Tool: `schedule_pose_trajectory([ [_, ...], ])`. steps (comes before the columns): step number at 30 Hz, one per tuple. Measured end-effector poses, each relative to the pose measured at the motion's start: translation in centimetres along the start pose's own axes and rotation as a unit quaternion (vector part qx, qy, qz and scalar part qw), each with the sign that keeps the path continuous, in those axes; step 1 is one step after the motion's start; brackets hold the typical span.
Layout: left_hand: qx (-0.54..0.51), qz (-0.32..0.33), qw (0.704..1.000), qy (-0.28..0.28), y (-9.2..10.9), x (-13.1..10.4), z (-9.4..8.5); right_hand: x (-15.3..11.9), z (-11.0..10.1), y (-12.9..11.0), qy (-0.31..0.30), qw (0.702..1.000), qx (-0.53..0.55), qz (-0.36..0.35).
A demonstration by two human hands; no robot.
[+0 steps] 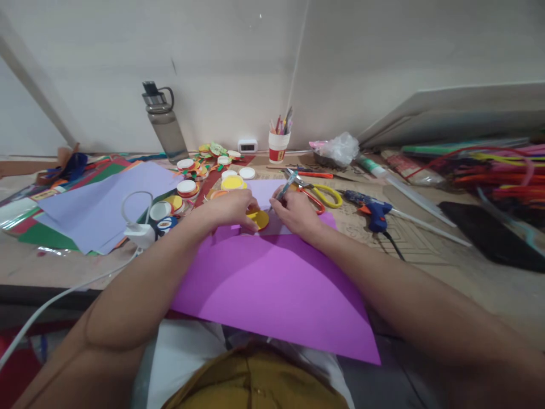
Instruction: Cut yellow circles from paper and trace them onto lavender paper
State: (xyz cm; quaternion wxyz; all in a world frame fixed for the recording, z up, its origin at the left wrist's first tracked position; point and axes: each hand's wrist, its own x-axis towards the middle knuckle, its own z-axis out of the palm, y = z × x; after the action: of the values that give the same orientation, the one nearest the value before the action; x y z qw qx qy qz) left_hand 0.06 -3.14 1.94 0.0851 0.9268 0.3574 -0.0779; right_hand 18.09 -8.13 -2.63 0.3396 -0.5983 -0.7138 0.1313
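My left hand has its fingers on the edge of a yellow round disc, which lies over pale lilac paper. In my right hand is a slim pen, its tip end close to the disc's right side. Under both wrists a large purple sheet spreads out and hangs over the table's front edge. Beyond my right hand lie yellow-handled scissors. Round lids in yellow and white sit just past my left hand.
Colored paper sheets, a white charger with cable, and a water bottle are on the left. A pencil cup stands at the back. A blue glue gun and a black flat object lie right.
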Motion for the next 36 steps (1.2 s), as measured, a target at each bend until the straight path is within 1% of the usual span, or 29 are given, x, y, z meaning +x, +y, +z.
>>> schedule_pose_trajectory([
  [2, 0.007, 0.005, 1.0, 0.001, 0.0, 0.1, -0.1, 0.1, -0.1, 0.0, 0.001, 1.0, -0.01, -0.003],
  [15, 0.008, -0.037, 0.999, -0.019, 0.6, 0.4, -0.9, 0.2, -0.3, 0.2, -0.003, 1.0, -0.021, -0.02],
  [20, 0.002, -0.046, 0.999, -0.026, 0.9, 0.3, -1.1, 0.3, -0.1, 0.5, 0.009, 0.999, -0.009, -0.035],
  [26, 0.0, -0.046, 0.999, -0.022, 0.7, 0.5, -1.0, 0.2, -0.1, 0.6, 0.003, 0.999, -0.021, -0.046],
  [30, 0.004, -0.052, 0.998, -0.023, 0.6, 0.5, -0.9, 0.2, -0.2, 0.5, -0.005, 0.999, -0.026, -0.041],
  [36, 0.006, -0.051, 0.999, -0.017, 0.6, 0.5, -0.9, 0.2, -0.1, 0.6, 0.006, 0.999, -0.03, -0.043],
])
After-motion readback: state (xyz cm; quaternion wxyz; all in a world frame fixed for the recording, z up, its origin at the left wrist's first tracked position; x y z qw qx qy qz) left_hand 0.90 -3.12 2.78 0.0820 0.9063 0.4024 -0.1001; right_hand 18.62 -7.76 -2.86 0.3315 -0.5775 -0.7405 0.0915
